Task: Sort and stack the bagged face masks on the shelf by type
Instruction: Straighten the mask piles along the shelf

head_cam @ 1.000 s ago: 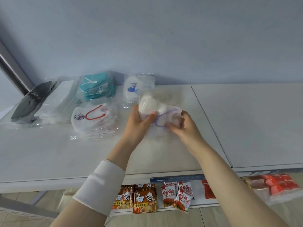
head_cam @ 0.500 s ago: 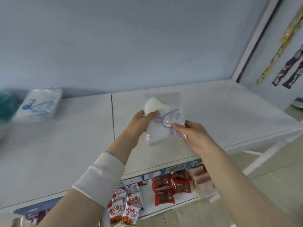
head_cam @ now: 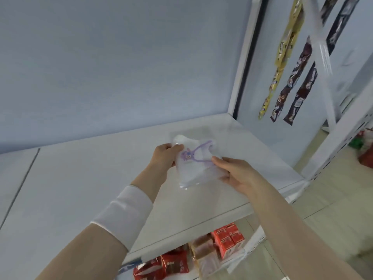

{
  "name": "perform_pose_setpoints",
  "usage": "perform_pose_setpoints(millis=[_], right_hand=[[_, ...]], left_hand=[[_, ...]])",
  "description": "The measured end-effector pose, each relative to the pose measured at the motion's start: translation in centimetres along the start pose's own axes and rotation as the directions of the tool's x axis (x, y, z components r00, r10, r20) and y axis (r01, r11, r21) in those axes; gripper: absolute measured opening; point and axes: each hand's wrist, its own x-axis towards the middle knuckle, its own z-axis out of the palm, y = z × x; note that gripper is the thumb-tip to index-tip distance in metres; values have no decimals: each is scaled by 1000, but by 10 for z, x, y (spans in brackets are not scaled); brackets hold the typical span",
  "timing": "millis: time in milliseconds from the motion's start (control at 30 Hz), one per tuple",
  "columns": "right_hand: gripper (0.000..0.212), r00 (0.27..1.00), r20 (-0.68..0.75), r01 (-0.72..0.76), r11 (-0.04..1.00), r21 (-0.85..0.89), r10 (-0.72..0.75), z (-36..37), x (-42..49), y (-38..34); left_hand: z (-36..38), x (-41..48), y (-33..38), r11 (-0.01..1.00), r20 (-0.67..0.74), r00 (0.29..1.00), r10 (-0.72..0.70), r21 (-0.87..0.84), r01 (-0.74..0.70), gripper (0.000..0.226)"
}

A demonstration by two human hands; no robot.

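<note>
A clear bag with a white face mask [head_cam: 194, 164], printed with a purple cartoon figure and fitted with purple ear loops, is held above the right end of the white shelf [head_cam: 90, 188]. My left hand [head_cam: 164, 157] grips its upper left edge. My right hand [head_cam: 232, 173] holds its right side, thumb on top and fingers underneath. The other bagged masks are out of view to the left.
The shelf's right end meets a white upright post [head_cam: 245, 57]. Hanging snack strips [head_cam: 290, 77] show on the panel beyond. Red snack packs [head_cam: 227, 240] and wrapped cakes [head_cam: 203, 251] lie on the lower shelf. A white frame [head_cam: 333, 142] stands at right.
My view and both hands have swung right along the shelf with the purple-loop mask bag. The other mask stacks have left the view and the shelf's right end has come in.
</note>
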Motion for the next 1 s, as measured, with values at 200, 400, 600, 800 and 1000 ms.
perform_pose_setpoints(millis=[200, 400, 600, 800, 1000], right_hand=[[10, 995, -92, -22, 999, 28, 25, -47, 45, -27], [17, 981, -192, 12, 993, -114, -34, -80, 107, -57], [42, 930, -342, 43, 962, -269, -137, -94, 174, -72], [41, 904, -377, 39, 916, -399, -203, -107, 213, -79], [32, 898, -373, 8, 856, -518, -233, -114, 234, -83]], left_hand=[[61, 63, 5, 999, -14, 999, -44, 18, 44, 12], [105, 124, 17, 996, -77, 995, -62, 60, 67, 22], [134, 172, 24, 983, -245, 969, -30, 169, 73, 29], [155, 203, 26, 934, -297, 955, -7, 338, 112, 57], [164, 228, 23, 881, -309, 951, 19, 455, 130, 47]])
